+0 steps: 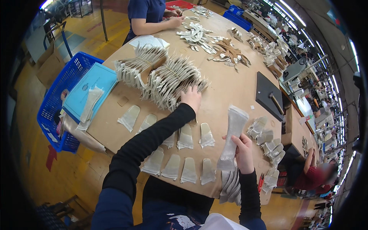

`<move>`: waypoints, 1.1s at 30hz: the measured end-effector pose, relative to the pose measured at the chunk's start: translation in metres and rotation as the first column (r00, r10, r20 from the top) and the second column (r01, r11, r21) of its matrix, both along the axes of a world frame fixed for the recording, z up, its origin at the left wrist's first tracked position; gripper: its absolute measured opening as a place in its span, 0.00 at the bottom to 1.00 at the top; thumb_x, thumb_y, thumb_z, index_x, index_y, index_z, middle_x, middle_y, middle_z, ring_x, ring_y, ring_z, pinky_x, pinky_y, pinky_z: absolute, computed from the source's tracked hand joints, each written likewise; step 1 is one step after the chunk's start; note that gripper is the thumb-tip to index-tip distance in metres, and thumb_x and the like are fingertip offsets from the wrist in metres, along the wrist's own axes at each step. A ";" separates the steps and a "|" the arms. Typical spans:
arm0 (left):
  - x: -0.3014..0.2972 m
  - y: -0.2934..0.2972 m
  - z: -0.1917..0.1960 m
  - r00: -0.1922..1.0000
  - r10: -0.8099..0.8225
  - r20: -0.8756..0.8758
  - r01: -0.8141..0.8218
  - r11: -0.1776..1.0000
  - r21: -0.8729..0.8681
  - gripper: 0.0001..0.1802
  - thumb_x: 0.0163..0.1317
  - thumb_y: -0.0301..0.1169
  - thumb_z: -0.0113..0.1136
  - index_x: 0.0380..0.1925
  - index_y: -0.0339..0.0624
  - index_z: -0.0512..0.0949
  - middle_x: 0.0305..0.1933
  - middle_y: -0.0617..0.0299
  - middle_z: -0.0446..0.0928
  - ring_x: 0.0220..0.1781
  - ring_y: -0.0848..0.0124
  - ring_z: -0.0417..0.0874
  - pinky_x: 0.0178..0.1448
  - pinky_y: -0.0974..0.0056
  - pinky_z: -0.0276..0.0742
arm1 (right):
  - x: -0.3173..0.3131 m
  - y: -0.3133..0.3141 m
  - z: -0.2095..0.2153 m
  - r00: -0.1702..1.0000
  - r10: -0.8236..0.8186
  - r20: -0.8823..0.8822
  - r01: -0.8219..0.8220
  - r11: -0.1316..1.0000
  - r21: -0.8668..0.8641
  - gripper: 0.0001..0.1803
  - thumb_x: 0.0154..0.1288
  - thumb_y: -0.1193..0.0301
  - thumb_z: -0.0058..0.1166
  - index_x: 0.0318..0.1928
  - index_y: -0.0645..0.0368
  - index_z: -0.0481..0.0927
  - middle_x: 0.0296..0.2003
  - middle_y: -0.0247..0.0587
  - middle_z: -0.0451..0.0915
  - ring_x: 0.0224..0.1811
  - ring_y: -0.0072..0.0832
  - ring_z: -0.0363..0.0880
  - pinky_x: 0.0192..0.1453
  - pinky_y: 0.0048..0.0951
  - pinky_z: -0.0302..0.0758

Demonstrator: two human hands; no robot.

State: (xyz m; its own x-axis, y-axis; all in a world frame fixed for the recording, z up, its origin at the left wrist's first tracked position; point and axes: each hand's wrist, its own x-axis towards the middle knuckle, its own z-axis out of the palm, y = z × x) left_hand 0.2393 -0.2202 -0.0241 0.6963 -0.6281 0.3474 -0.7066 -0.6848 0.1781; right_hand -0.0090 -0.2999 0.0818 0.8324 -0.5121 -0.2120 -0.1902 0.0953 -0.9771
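My right hand [243, 150] pinches a flat, pale grey piece [233, 134], narrow at the waist and flared at both ends, held upright above the table. My left hand [191, 98] reaches forward to the edge of a thick bundle of similar thin pieces [168, 82], fingers slightly apart and touching it. Whether a piece is between those fingers is not visible. Between my arms, two rows of small tapered pieces [189, 170] lie on the brown tabletop [226, 92]. Beside my right forearm, a stack of grey pieces [230, 184] hangs over the near edge.
A blue basket [50, 111] with a light blue board [90, 92] stands at the left. Overlapping pieces [270, 147] lie at right, near a black board [264, 92] with a hammer [276, 102]. Across the table, a co-worker [153, 19] handles pieces. Brown strips [230, 51] lie far back.
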 end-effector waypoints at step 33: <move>-0.023 -0.029 -0.026 0.971 0.135 0.200 -0.147 0.988 0.047 0.17 0.60 0.36 0.56 0.47 0.40 0.76 0.50 0.59 0.72 0.51 0.62 0.73 0.48 0.46 0.75 | -0.013 -0.006 0.003 1.000 0.003 -0.030 -0.002 1.000 0.004 0.12 0.69 0.69 0.50 0.47 0.64 0.77 0.39 0.40 0.84 0.25 0.12 0.74 0.24 0.16 0.68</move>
State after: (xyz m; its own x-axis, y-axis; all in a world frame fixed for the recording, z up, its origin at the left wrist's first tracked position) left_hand 0.2160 -0.2487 -0.0501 0.7020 -0.5525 0.4494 -0.6190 -0.7854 0.0012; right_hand -0.0221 -0.3064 0.0848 0.8269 -0.5091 -0.2390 -0.2195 0.0991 -0.9706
